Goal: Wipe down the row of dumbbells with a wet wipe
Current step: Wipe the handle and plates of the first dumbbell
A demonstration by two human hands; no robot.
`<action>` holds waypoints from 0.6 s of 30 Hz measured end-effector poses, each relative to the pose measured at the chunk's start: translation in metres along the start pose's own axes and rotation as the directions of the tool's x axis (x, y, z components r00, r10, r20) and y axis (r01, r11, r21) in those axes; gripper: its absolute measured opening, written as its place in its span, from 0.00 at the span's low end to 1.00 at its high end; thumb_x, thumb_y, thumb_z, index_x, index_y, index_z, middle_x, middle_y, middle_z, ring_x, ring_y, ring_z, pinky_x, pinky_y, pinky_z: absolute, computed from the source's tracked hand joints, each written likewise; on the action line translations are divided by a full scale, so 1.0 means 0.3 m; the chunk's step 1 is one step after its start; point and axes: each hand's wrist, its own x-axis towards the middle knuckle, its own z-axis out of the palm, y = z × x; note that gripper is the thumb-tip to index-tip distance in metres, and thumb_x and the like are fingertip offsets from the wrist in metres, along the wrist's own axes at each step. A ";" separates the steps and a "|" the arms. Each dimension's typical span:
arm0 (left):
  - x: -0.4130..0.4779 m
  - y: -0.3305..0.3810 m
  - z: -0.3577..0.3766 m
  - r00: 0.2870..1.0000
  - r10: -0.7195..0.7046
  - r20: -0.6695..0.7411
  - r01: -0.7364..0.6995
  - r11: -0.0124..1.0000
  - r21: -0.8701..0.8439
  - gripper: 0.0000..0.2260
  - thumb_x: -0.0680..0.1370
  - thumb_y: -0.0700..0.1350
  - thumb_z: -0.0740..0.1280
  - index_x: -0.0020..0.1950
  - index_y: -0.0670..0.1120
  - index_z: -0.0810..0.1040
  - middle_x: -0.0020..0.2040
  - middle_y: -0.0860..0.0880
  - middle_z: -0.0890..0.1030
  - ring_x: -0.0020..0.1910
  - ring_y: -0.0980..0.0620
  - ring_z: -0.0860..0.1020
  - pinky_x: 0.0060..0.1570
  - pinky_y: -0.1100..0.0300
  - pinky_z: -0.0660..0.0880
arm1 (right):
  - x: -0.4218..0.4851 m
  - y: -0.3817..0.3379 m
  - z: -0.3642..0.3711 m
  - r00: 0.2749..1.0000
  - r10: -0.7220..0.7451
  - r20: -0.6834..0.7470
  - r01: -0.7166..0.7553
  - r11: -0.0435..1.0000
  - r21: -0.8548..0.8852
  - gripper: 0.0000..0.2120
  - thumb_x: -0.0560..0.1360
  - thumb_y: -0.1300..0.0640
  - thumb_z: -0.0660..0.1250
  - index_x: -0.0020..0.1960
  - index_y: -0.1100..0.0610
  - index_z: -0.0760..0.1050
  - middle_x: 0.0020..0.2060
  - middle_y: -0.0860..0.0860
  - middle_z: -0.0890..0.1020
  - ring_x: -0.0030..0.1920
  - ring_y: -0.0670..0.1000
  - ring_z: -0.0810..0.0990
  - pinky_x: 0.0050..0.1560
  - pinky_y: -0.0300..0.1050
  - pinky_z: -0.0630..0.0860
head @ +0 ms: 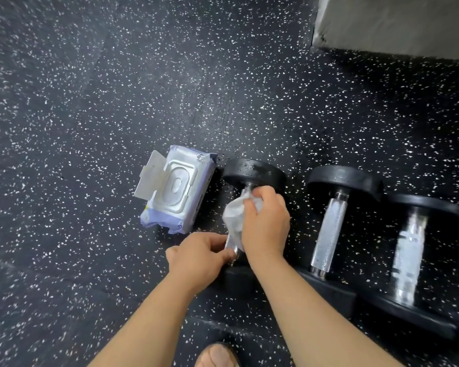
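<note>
Two bare forearms (149, 321) reach down. The right hand (265, 226) grips a crumpled white wet wipe (233, 215) around the leftmost black-ended, steel-handled dumbbell (252, 170), its axis running away. The left hand (199, 255) apparently pinches the near end. The next black dumbbell (329, 229) lies just right of the grip.

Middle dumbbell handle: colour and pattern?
The middle dumbbell handle is shiny silver with fine crosshatch knurling; head view shows it best.
</note>
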 end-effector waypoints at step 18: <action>0.074 -0.060 -0.034 0.983 -0.069 0.171 0.086 0.992 -0.094 0.08 0.68 0.59 0.69 0.43 0.60 0.84 0.40 0.50 0.85 0.52 0.47 0.79 0.63 0.50 0.65 | -0.072 0.109 0.001 0.862 -0.456 0.220 0.475 0.879 -0.037 0.15 0.73 0.45 0.58 0.51 0.47 0.81 0.46 0.48 0.81 0.38 0.53 0.81 0.35 0.47 0.79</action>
